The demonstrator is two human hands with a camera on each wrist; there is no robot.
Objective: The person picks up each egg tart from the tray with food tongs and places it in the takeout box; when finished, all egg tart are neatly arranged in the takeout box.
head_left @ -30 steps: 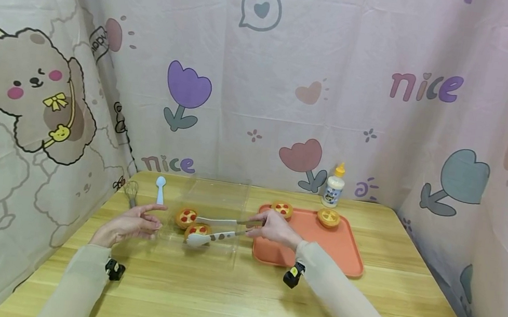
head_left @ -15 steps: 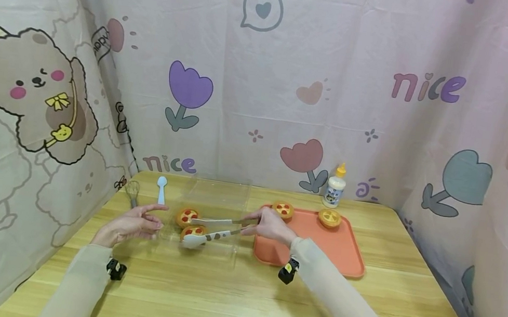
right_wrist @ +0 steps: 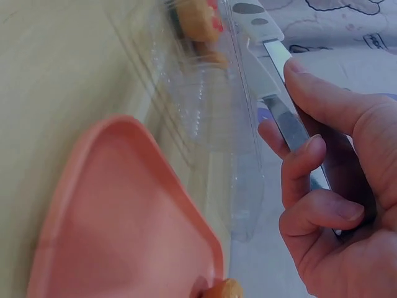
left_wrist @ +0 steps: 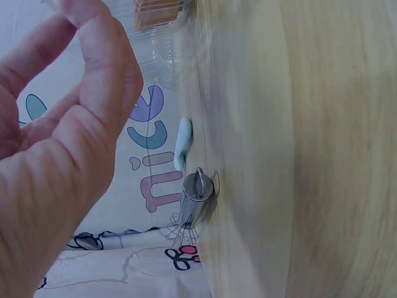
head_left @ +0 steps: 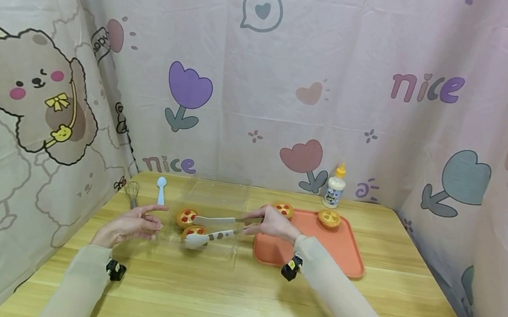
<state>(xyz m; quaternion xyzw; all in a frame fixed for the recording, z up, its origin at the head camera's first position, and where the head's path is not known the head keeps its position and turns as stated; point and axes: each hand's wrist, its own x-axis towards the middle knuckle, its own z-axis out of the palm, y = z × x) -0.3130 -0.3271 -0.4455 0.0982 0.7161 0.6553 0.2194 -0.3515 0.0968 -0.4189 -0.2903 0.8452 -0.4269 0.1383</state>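
My right hand (head_left: 277, 224) grips a pair of kitchen tongs (head_left: 220, 221) by its metal handle, over the right side of a clear plastic box (head_left: 222, 251). One white tong end lies behind the front toy pizza tart (head_left: 194, 230), the other at its front side. A second pizza tart (head_left: 186, 217) sits just behind it in the box. At the box's left edge my left hand (head_left: 131, 225) pinches the rim between thumb and fingers. In the right wrist view, the thumb and curled fingers press the tongs' metal arms (right_wrist: 286, 118).
An orange tray (head_left: 319, 249) stands right of the box, bearing another pizza tart (head_left: 284, 210) and a yellow-topped tart (head_left: 329, 218). Behind it is a white squeeze bottle (head_left: 333, 189). A light blue spoon (head_left: 161, 190) and a whisk (head_left: 132, 192) lie at the back left.
The tongs and front tart shift slightly left and settle beside the other tart, then the tongs move slightly back right. My left hand stays at the box's edge.
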